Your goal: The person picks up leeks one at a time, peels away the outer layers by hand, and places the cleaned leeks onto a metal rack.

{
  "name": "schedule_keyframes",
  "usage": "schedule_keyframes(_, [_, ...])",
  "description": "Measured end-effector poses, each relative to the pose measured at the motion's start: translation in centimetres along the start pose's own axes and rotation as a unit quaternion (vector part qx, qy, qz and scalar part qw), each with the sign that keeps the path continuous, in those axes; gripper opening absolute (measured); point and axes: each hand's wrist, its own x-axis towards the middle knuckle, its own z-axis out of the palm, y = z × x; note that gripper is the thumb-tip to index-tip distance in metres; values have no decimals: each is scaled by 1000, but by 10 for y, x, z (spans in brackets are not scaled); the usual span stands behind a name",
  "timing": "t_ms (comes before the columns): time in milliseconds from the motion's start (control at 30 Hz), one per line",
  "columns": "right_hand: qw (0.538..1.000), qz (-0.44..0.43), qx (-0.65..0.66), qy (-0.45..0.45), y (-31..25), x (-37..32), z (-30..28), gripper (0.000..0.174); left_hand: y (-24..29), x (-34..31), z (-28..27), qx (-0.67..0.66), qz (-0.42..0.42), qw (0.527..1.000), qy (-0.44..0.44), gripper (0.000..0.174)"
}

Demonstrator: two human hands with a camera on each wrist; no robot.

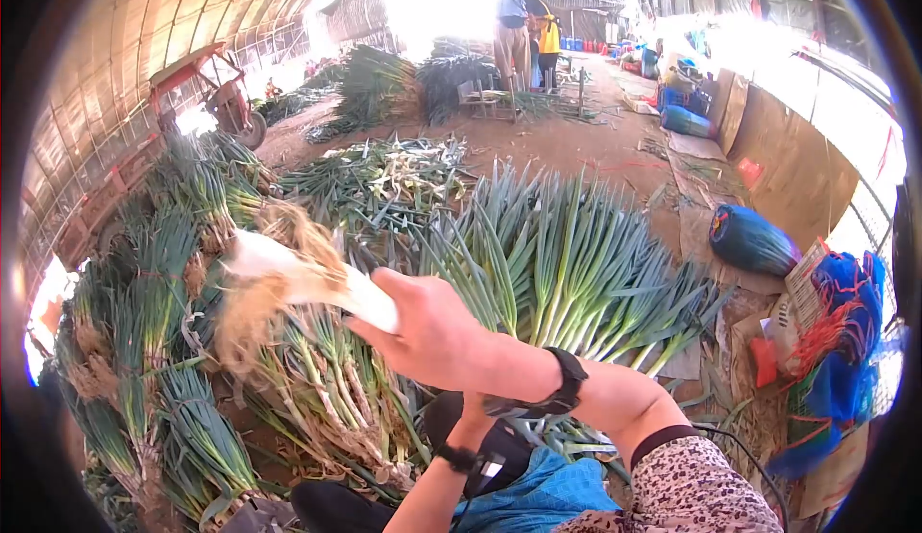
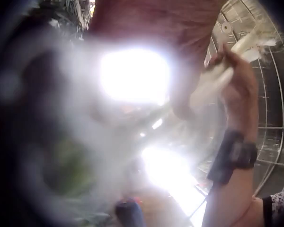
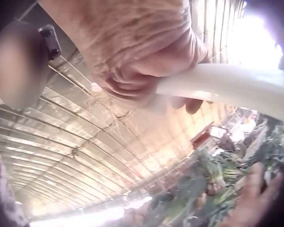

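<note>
My right hand [image 1: 418,327] grips the white shank of a thick green onion [image 1: 369,301], held up in front of me. Its stringy, tan roots [image 1: 252,317] hang at the far end, blurred. Close up in the right wrist view, the smooth white shank [image 3: 227,85] comes out from under the curled fingers. My left hand [image 1: 471,421] is below and mostly hidden behind the right hand and forearm. Spread fingers [image 3: 255,184] of the left hand show low in the right wrist view. Glare and blur cover much of the left wrist view.
Loose green onions [image 1: 567,254] fan out ahead, with tied bundles [image 1: 144,312] piled at left. A rooty heap [image 1: 336,399] lies before my knees. Blue netting [image 1: 845,293] and a wrapped bundle [image 1: 754,240] sit at right. People [image 1: 526,38] stand farther back near a three-wheeled vehicle [image 1: 206,101].
</note>
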Motion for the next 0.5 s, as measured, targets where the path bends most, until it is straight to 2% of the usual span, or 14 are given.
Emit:
schedule_keyframes(67, [996,-26,85,-18,-26,14,1,22,10,19,-5,-5,2,997,81,54])
schedule_keyframes(100, [996,-28,83,-18,-34,19,2,22,15,31,-14,-6,7,993,120,52])
schedule_keyframes(167, [986,-78,145,40,-51,29,1,22,29,53,-41,7,32,984,177,48])
schedule_keyframes(200, [986,-80,144,38,-60,31,-8,22,36,63,-60,23,46,979,199,45])
schedule_keyframes(267, [959,-49,270,66,-74,37,-35,17,50,79,-107,97,38,973,206,41])
schedule_keyframes(300, [938,-40,334,86,-75,41,-46,16,54,86,-135,175,6,965,198,35])
schedule_keyframes(333, [907,-39,403,114,-66,44,-51,18,58,92,-164,251,-25,950,185,29])
schedule_keyframes(367, [859,-43,489,146,-56,44,-55,17,83,99,-191,391,18,908,148,31])
schedule_keyframes(400, [801,-46,571,176,-45,43,-57,17,114,101,-218,521,59,844,109,34])
schedule_keyframes(467, [687,25,705,171,-15,28,-53,19,151,88,-260,657,33,752,43,38])
schedule_keyframes(500, [657,66,729,179,4,20,-42,17,176,77,-271,698,36,714,23,37])
